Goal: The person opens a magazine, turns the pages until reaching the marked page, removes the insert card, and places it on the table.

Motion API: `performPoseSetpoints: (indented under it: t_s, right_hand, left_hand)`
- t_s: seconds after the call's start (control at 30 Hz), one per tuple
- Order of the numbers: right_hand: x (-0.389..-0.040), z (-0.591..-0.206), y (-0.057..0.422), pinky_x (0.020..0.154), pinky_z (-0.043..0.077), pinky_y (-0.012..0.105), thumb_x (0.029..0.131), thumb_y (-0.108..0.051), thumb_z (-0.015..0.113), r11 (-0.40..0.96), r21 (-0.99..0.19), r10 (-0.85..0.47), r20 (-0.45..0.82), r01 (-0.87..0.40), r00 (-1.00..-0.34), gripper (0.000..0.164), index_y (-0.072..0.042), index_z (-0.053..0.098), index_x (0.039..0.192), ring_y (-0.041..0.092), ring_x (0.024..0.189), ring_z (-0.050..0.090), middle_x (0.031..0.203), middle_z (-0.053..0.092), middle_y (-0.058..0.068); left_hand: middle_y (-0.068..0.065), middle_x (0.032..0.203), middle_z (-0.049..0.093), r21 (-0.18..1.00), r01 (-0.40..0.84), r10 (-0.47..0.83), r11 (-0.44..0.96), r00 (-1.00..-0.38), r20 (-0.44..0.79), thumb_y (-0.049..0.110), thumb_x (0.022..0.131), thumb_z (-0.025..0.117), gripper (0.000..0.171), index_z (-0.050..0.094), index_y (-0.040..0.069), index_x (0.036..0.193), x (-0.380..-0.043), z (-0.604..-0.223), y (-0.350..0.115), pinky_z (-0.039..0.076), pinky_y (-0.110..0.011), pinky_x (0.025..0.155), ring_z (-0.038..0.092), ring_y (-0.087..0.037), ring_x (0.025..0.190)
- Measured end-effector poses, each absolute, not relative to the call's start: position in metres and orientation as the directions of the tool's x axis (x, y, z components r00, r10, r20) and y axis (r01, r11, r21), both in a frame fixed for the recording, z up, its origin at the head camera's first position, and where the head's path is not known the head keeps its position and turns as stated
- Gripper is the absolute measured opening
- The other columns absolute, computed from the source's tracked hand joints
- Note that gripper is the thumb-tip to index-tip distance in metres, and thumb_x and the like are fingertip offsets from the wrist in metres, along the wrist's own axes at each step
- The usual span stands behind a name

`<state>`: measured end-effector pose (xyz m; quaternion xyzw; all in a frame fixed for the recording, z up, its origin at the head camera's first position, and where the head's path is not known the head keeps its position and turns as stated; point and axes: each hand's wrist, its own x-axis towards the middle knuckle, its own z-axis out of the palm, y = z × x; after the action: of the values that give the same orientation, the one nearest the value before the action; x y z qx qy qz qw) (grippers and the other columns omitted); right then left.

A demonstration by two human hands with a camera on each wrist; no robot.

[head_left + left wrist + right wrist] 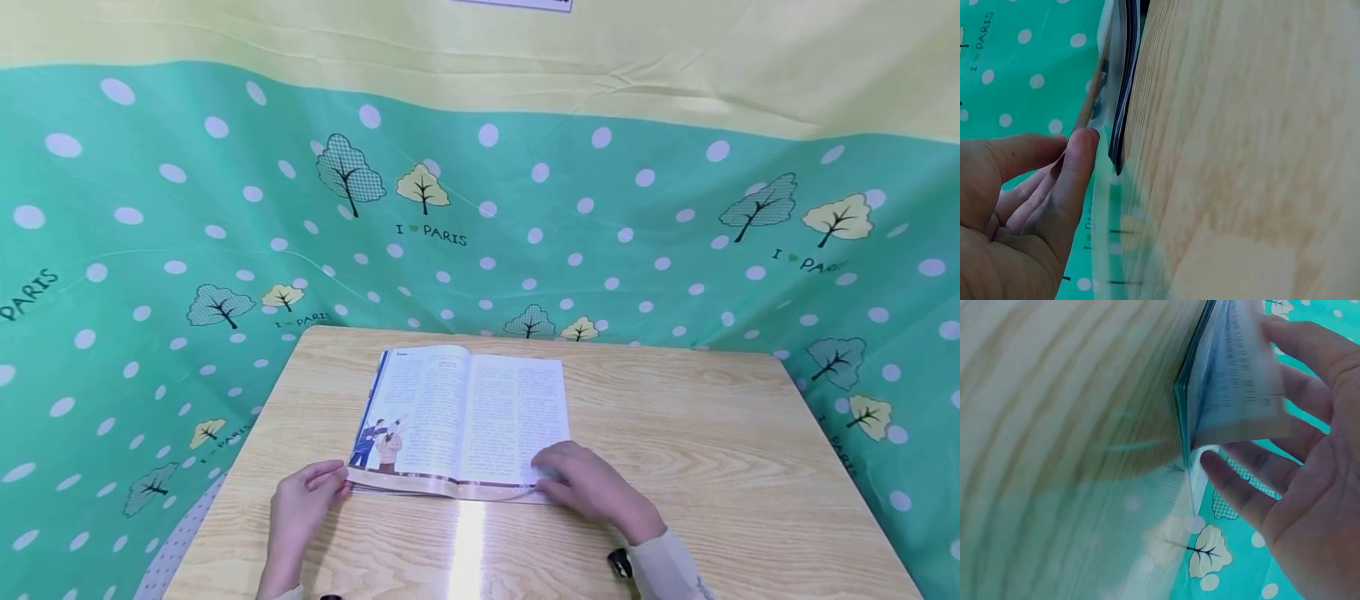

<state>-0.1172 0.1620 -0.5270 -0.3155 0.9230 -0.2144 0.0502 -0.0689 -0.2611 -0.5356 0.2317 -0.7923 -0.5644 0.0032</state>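
An open magazine (517, 417) lies on the wooden table with its pages spread to both sides. At its lower left corner the left hand (303, 504) pinches a page (1090, 103) between thumb and fingers, as the left wrist view shows; that page stands apart from the stack (1124, 94) under it. The right hand (588, 483) is at the lower right corner, fingers spread and loosely bent. In the right wrist view a printed page (1241, 381) rises from the stack, its outer edge against the fingers (1300, 340), while the thumb (1222, 472) is near the lower corner.
The wooden table (697, 433) extends to the right of the magazine. Behind and beside it hangs a green dotted curtain (510, 225) with printed trees. A small black object (620, 562) shows by the right sleeve (667, 567). A bright reflection crosses the table's front.
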Motion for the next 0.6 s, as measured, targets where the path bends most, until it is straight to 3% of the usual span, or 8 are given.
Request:
performPoseSetpoints:
  t_s: [0.27, 0.47, 0.6]
  right_hand:
    - [-0.121, -0.528, 0.171, 0.098, 0.053, 0.043, 0.088, -0.028, 0.080, 0.777, -0.403, -0.439, 0.202, -0.483, -0.876, 0.049, -0.011, 0.064, 0.130, 0.025, 0.114, 0.060, 0.122, 0.066, 0.006]
    - [-0.125, -0.528, 0.174, 0.095, 0.055, 0.050, 0.086, -0.041, 0.080, 0.863, -0.384, -0.265, 0.208, -0.328, -0.942, 0.067, -0.004, 0.057, 0.137, 0.033, 0.115, 0.059, 0.126, 0.063, 0.016]
    - [-0.125, -0.525, 0.171, 0.084, 0.059, 0.046, 0.087, -0.048, 0.077, 0.889, -0.404, -0.158, 0.169, -0.215, -0.973, 0.057, -0.005, 0.063, 0.122, 0.030, 0.104, 0.063, 0.114, 0.067, 0.013]
  left_hand:
    - [-0.014, 0.111, 0.073, 0.819, -0.367, -0.409, 0.441, -0.895, -0.180, 0.035, 0.095, 0.070, 0.041, 0.069, 0.005, 0.123, -0.067, -0.528, -0.262, 0.051, -0.027, 0.082, 0.070, -0.024, 0.097]
    - [-0.014, 0.112, 0.073, 0.853, -0.341, -0.385, 0.396, -0.905, -0.182, 0.034, 0.094, 0.072, 0.040, 0.070, 0.005, 0.122, -0.074, -0.522, -0.251, 0.052, -0.018, 0.078, 0.071, -0.022, 0.098]
    - [-0.014, 0.109, 0.073, 0.887, -0.306, -0.333, 0.347, -0.924, -0.188, 0.028, 0.093, 0.072, 0.037, 0.070, 0.003, 0.121, -0.082, -0.521, -0.235, 0.056, -0.017, 0.073, 0.072, -0.022, 0.092]
